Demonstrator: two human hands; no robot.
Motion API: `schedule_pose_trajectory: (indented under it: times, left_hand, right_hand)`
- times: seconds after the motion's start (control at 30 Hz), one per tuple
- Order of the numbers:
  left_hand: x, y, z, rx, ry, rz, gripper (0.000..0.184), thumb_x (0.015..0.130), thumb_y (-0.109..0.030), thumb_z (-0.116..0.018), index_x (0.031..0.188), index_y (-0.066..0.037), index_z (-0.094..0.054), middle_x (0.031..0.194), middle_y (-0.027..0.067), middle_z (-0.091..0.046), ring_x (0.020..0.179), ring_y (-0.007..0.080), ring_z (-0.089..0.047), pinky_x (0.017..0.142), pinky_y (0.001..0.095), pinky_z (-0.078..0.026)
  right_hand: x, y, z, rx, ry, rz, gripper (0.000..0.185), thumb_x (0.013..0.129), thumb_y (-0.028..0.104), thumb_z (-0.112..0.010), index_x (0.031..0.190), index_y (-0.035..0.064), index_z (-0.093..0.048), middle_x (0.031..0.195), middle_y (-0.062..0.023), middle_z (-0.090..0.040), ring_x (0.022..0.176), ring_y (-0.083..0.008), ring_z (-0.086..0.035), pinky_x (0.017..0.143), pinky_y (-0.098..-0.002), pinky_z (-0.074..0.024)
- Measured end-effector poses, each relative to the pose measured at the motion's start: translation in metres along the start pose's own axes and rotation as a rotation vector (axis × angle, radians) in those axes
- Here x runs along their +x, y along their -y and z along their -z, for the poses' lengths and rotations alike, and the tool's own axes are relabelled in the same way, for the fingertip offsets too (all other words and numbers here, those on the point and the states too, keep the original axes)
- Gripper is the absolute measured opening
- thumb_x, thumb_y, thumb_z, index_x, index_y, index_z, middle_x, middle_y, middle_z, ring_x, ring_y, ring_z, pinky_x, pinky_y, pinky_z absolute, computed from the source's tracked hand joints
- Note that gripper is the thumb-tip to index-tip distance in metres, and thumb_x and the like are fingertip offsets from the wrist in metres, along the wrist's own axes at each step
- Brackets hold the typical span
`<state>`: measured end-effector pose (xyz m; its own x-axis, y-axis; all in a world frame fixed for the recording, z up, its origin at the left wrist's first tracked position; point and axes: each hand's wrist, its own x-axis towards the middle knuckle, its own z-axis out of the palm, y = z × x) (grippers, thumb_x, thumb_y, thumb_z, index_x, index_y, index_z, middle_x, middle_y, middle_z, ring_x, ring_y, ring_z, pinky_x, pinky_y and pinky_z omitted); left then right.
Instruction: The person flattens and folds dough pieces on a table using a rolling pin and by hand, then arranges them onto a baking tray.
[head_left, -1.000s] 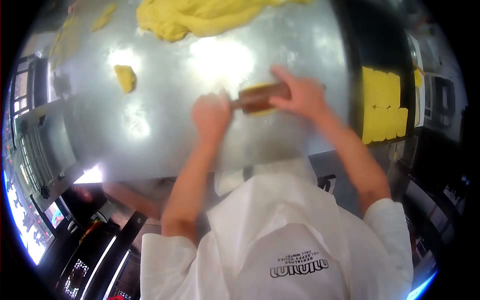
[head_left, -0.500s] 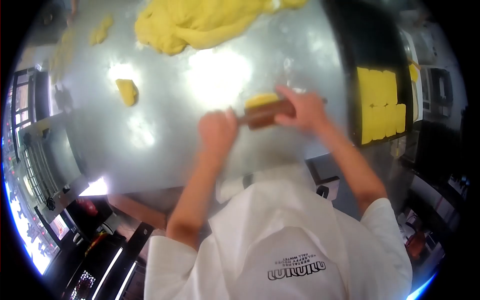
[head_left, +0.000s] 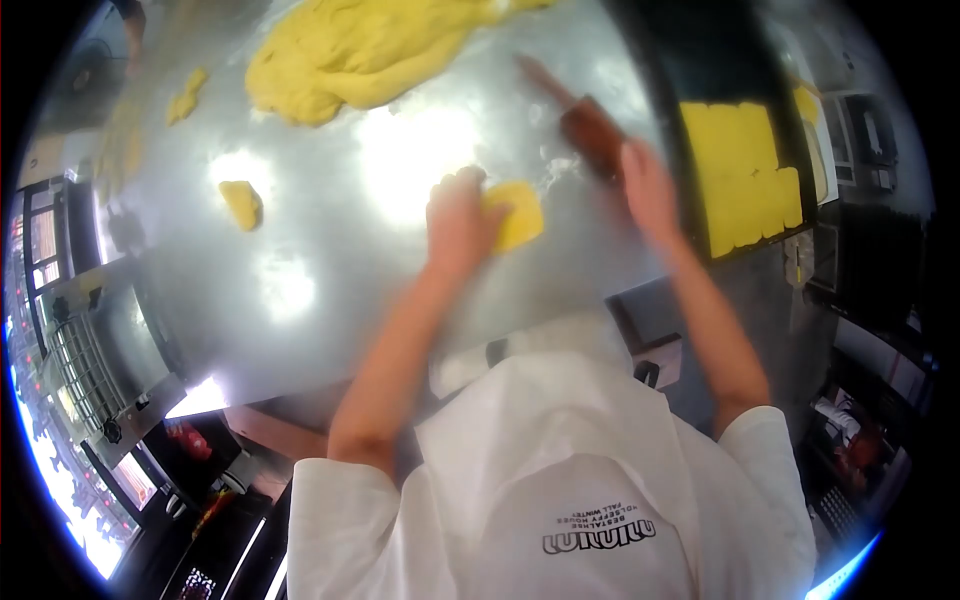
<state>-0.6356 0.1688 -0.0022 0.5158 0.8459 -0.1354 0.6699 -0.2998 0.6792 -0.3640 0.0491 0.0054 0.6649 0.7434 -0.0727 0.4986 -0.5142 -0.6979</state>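
A small flattened piece of yellow dough (head_left: pixel 521 218) lies on the steel worktop in front of me. My left hand (head_left: pixel 460 222) is at its left edge, fingers curled and thumb over the dough, pinching that side. Off to the right, my right hand (head_left: pixel 650 190) grips one end of a brown wooden rolling pin (head_left: pixel 594 136). The pin is slanted, its far handle pointing up and left, and it is clear of the dough. Motion blurs the pin and the right hand slightly.
A large mound of yellow dough (head_left: pixel 350 60) sits at the back of the steel worktop (head_left: pixel 340 340). Smaller dough lumps (head_left: pixel 240 204) lie to the left. On the right, a dark tray (head_left: pixel 715 60) bears flat yellow dough sheets (head_left: pixel 740 175). A person's arm (head_left: pixel 132 30) shows at upper left.
The rolling pin has come off the dough and swung to the right, now held by my right hand alone. My left hand has let go of its handle and moved onto the dough.
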Motion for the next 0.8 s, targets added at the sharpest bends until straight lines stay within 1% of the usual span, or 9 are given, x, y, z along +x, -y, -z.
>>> schedule_pose_trajectory:
  times: [0.13,0.23,0.43,0.47,0.57,0.6,0.7,0.73,0.8]
  left_hand:
    - [-0.011,-0.015,-0.010,0.166,0.016,0.122,0.038,0.079,-0.025,-0.084,0.101,0.000,-0.065,0.099,0.0229,-0.064,0.098,0.0430,-0.060,0.088,0.0514,-0.049]
    - [-0.033,-0.030,-0.002,0.112,-0.193,-0.055,0.033,0.079,-0.019,-0.085,0.096,-0.001,-0.063,0.096,0.0194,-0.063,0.093,0.0405,-0.059,0.084,0.0482,-0.050]
    - [-0.067,-0.069,-0.033,0.273,-0.126,-0.016,0.035,0.081,-0.018,-0.084,0.103,-0.002,-0.061,0.100,0.0199,-0.061,0.098,0.0412,-0.056,0.085,0.0479,-0.048]
    - [-0.068,-0.073,-0.032,0.251,-0.122,-0.007,0.040,0.081,-0.020,-0.085,0.106,-0.001,-0.061,0.104,0.0206,-0.062,0.099,0.0421,-0.057,0.087,0.0491,-0.048]
    - [-0.063,-0.070,-0.024,0.167,-0.398,-0.022,0.052,0.080,-0.025,-0.087,0.118,0.001,-0.061,0.116,0.0222,-0.064,0.107,0.0441,-0.058,0.094,0.0506,-0.049]
    - [-0.061,-0.061,-0.025,0.232,-0.439,-0.105,0.074,0.085,-0.034,-0.084,0.140,0.004,-0.052,0.141,0.0272,-0.056,0.129,0.0474,-0.052,0.109,0.0523,-0.043]
    - [-0.041,-0.051,-0.041,0.355,-0.288,-0.155,0.093,0.090,-0.046,-0.077,0.155,0.007,-0.035,0.160,0.0299,-0.039,0.147,0.0491,-0.036,0.121,0.0546,-0.031]
    - [-0.043,-0.038,-0.056,0.314,-0.136,-0.126,0.102,0.093,-0.057,-0.070,0.159,0.008,-0.028,0.167,0.0299,-0.027,0.154,0.0500,-0.025,0.125,0.0568,-0.022]
    - [-0.040,-0.039,-0.059,0.338,-0.174,-0.150,0.103,0.093,-0.060,-0.069,0.159,0.008,-0.029,0.166,0.0298,-0.029,0.153,0.0497,-0.026,0.125,0.0584,-0.022]
  right_hand:
    - [-0.007,-0.015,0.005,0.002,-0.046,-0.032,0.051,0.104,0.055,-0.053,0.135,0.0166,-0.063,0.116,-0.0179,-0.074,0.110,-0.0414,-0.069,0.095,-0.0449,-0.0523]
    - [-0.008,-0.009,0.007,-0.005,-0.016,-0.016,0.052,0.102,0.057,-0.056,0.136,0.0188,-0.062,0.113,-0.0167,-0.075,0.108,-0.0411,-0.069,0.094,-0.0452,-0.0526]
    - [-0.009,-0.019,0.008,0.030,0.043,0.049,0.053,0.098,0.055,-0.064,0.137,0.0184,-0.061,0.112,-0.0170,-0.075,0.105,-0.0400,-0.071,0.092,-0.0447,-0.0532]
    - [-0.010,-0.020,0.009,0.026,0.044,0.078,0.054,0.097,0.054,-0.066,0.137,0.0175,-0.060,0.112,-0.0173,-0.076,0.105,-0.0400,-0.071,0.092,-0.0450,-0.0531]
    - [-0.012,-0.022,0.012,-0.007,0.078,0.119,0.060,0.093,0.051,-0.072,0.140,0.0160,-0.058,0.112,-0.0179,-0.075,0.105,-0.0400,-0.071,0.091,-0.0461,-0.0536]
    - [-0.016,-0.020,0.014,-0.022,0.108,0.132,0.063,0.091,0.050,-0.075,0.141,0.0157,-0.056,0.112,-0.0181,-0.075,0.105,-0.0400,-0.071,0.091,-0.0465,-0.0539]
    - [-0.018,-0.016,0.011,-0.185,0.093,0.222,0.074,0.084,0.049,-0.082,0.145,0.0168,-0.053,0.113,-0.0175,-0.075,0.104,-0.0401,-0.072,0.089,-0.0474,-0.0550]
    - [-0.018,-0.016,0.010,-0.192,0.087,0.242,0.076,0.083,0.048,-0.083,0.145,0.0171,-0.052,0.113,-0.0173,-0.075,0.104,-0.0400,-0.072,0.089,-0.0475,-0.0553]
    - [-0.020,-0.022,0.006,-0.210,0.071,0.270,0.080,0.080,0.048,-0.086,0.146,0.0176,-0.052,0.113,-0.0168,-0.075,0.103,-0.0400,-0.072,0.087,-0.0476,-0.0559]
